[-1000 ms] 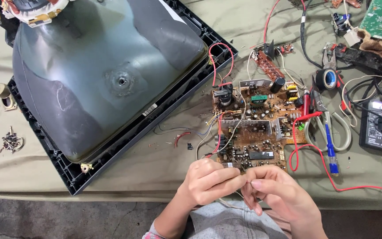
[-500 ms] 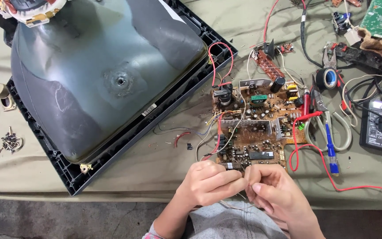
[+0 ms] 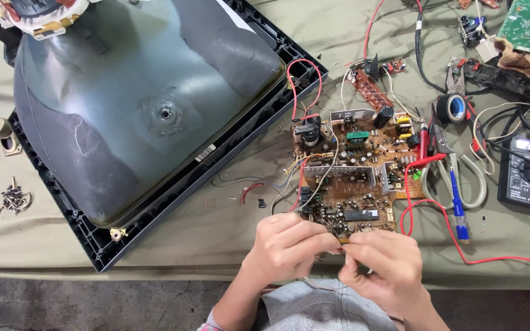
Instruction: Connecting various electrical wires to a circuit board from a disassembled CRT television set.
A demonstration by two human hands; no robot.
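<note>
Picture tube lying face-down at my far left, circuit board beside it on the cloth, my left hand and right hand meeting at its near edge, fingertips pinched together on something too small to tell, meter far right

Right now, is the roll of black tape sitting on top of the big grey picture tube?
No, the roll of black tape lies on the table cloth, right of the circuit board.

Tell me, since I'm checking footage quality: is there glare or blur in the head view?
Head view: soft, even light and faint shadows; pale sheen on the grey picture tube; circuit board sharp; slight blur at left hand and right hand fingertips.
</note>
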